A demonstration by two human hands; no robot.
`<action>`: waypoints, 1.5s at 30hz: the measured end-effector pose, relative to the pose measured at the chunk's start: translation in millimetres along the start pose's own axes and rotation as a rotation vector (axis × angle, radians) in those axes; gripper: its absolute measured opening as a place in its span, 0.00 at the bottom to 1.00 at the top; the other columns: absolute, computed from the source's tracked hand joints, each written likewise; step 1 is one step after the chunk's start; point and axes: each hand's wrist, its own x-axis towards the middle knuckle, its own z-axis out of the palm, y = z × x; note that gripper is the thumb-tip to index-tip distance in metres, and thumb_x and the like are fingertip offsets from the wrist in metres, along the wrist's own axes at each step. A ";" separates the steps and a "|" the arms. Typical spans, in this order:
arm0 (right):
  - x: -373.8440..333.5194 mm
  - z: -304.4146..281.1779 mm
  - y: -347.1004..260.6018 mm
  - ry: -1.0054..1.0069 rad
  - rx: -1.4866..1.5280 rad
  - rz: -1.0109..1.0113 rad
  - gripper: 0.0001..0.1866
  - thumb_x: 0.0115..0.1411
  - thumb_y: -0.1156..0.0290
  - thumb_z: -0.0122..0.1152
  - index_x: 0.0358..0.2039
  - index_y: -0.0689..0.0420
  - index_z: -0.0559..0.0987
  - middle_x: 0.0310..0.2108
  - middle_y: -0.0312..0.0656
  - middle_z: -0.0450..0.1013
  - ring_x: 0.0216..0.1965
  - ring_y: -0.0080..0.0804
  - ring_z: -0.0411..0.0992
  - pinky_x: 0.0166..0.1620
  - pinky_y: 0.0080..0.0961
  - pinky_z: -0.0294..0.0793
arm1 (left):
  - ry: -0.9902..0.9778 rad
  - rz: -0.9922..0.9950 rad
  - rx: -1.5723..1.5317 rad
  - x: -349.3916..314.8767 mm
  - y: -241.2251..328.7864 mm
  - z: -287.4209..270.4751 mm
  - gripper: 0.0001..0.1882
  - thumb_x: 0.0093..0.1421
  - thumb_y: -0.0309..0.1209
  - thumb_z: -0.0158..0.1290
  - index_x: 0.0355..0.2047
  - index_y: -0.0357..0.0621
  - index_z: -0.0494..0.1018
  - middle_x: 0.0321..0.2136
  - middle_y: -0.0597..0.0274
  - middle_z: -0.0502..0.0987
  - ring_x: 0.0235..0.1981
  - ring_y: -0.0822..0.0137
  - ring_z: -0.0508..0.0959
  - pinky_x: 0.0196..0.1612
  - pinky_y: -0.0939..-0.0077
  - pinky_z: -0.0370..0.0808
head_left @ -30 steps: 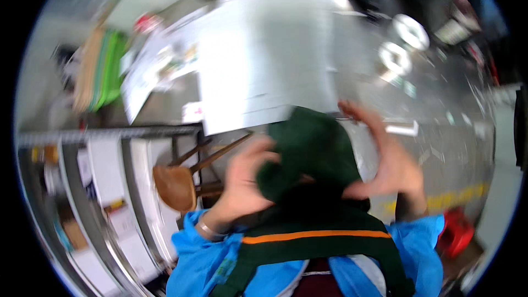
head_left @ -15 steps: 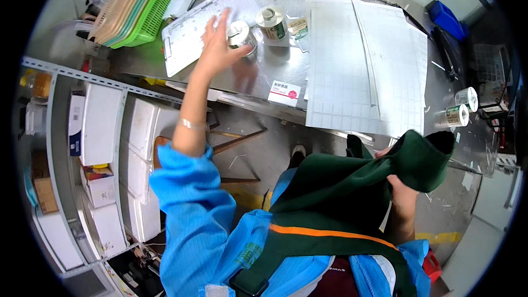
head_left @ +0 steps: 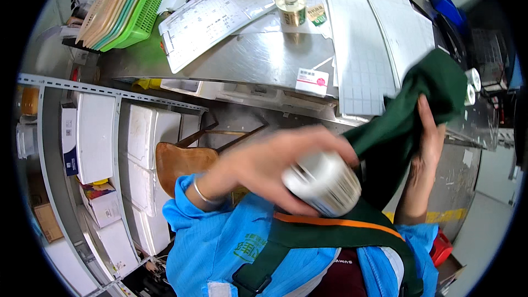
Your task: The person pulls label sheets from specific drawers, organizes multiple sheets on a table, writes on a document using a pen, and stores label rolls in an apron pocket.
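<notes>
My left hand (head_left: pixel 269 159), smeared by motion, is wrapped round a white roll of labels (head_left: pixel 333 187) in front of my chest. Dark green cloth with an orange stripe, an apron (head_left: pixel 440 80) that I wear, is lifted up on the right. My right hand (head_left: pixel 430 135) grips its raised edge, and part of the palm is hidden by the fabric. On the metal table (head_left: pixel 247 58) stands another label roll (head_left: pixel 291 11), beside a small green and tan card (head_left: pixel 317 15).
A clipboard (head_left: pixel 209 22) with paper lies left of the standing roll, near a green basket (head_left: pixel 146 19). Large white sheets (head_left: pixel 360 60) cover the table's right part. A small white and pink box (head_left: pixel 312 81) sits at its edge. A wooden stool (head_left: pixel 184 165) and shelving (head_left: pixel 118 148) are at left.
My left hand has taken one label roll off the table and brought it down in front of my body. My right hand has lifted the apron cloth higher.
</notes>
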 end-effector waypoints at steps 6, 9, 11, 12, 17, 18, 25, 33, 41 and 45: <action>7.8 3.1 -9.3 -0.062 0.087 -0.004 0.23 0.55 0.72 0.63 0.51 0.64 0.70 0.46 0.44 0.71 0.45 0.31 0.70 0.50 0.25 0.67 | -0.030 -0.004 0.507 14.1 -18.8 37.4 0.37 0.44 0.29 0.63 0.56 0.48 0.61 0.49 0.48 0.66 0.51 0.49 0.67 0.52 0.61 0.67; -14.0 -6.8 -3.9 -0.001 0.134 -0.020 0.24 0.55 0.73 0.62 0.52 0.64 0.69 0.47 0.44 0.71 0.46 0.31 0.70 0.50 0.26 0.68 | 0.565 -0.048 1.067 38.2 -40.7 -60.6 0.43 0.45 0.40 0.65 0.57 0.39 0.58 0.55 0.46 0.62 0.55 0.53 0.64 0.54 0.60 0.64; -32.2 -2.4 -5.0 0.039 0.117 -0.034 0.24 0.56 0.73 0.60 0.52 0.64 0.68 0.46 0.44 0.71 0.45 0.31 0.71 0.50 0.27 0.70 | 0.838 -0.083 1.400 56.4 -90.7 -147.8 0.48 0.42 0.44 0.66 0.58 0.35 0.56 0.55 0.42 0.60 0.55 0.49 0.62 0.55 0.50 0.60; -38.8 -6.5 -2.1 0.051 0.090 -0.029 0.24 0.56 0.73 0.60 0.52 0.65 0.68 0.46 0.45 0.71 0.45 0.32 0.72 0.49 0.28 0.70 | 0.736 -0.159 1.370 62.5 -108.5 -178.7 0.48 0.42 0.44 0.66 0.58 0.36 0.56 0.54 0.41 0.61 0.54 0.49 0.64 0.53 0.52 0.63; -56.3 -38.9 0.5 0.120 0.121 -0.039 0.24 0.58 0.72 0.58 0.54 0.64 0.66 0.49 0.47 0.70 0.46 0.36 0.71 0.51 0.31 0.70 | 0.557 -0.360 0.499 81.4 -98.6 -202.1 0.41 0.43 0.36 0.64 0.57 0.44 0.59 0.50 0.46 0.69 0.50 0.50 0.72 0.46 0.57 0.74; -57.3 -45.7 2.0 0.112 0.164 -0.040 0.24 0.58 0.72 0.58 0.54 0.64 0.66 0.49 0.47 0.69 0.47 0.37 0.71 0.52 0.32 0.70 | 0.581 -0.200 0.295 70.6 -98.2 -195.6 0.40 0.43 0.33 0.64 0.57 0.46 0.59 0.49 0.48 0.70 0.49 0.51 0.73 0.47 0.60 0.75; -33.7 -50.9 3.6 0.092 0.383 0.059 0.20 0.58 0.72 0.58 0.50 0.64 0.70 0.44 0.45 0.73 0.43 0.34 0.74 0.48 0.31 0.74 | 0.125 0.302 -0.473 65.1 -67.1 -96.8 0.39 0.38 0.20 0.63 0.51 0.58 0.59 0.54 0.55 0.63 0.60 0.41 0.58 0.55 0.46 0.69; -35.9 -45.5 -2.1 0.005 0.448 0.035 0.21 0.56 0.74 0.61 0.50 0.63 0.70 0.44 0.45 0.73 0.42 0.33 0.73 0.47 0.29 0.74 | 0.056 0.339 -0.286 64.1 -44.9 -58.4 0.41 0.33 0.16 0.60 0.50 0.53 0.59 0.51 0.50 0.64 0.58 0.40 0.60 0.56 0.45 0.65; -30.4 -63.7 -12.3 0.131 0.294 -0.033 0.19 0.54 0.74 0.63 0.46 0.62 0.74 0.41 0.43 0.75 0.40 0.30 0.74 0.46 0.26 0.73 | -0.341 0.260 0.025 81.5 -17.2 0.4 0.37 0.37 0.24 0.64 0.51 0.46 0.64 0.50 0.52 0.66 0.55 0.46 0.64 0.58 0.48 0.61; -36.0 -54.0 -21.7 0.212 0.162 -0.282 0.16 0.55 0.71 0.62 0.44 0.62 0.76 0.38 0.39 0.76 0.37 0.23 0.72 0.41 0.22 0.71 | -0.184 0.288 1.039 69.4 -38.5 78.0 0.49 0.38 0.42 0.68 0.58 0.39 0.56 0.51 0.51 0.64 0.53 0.49 0.65 0.52 0.57 0.64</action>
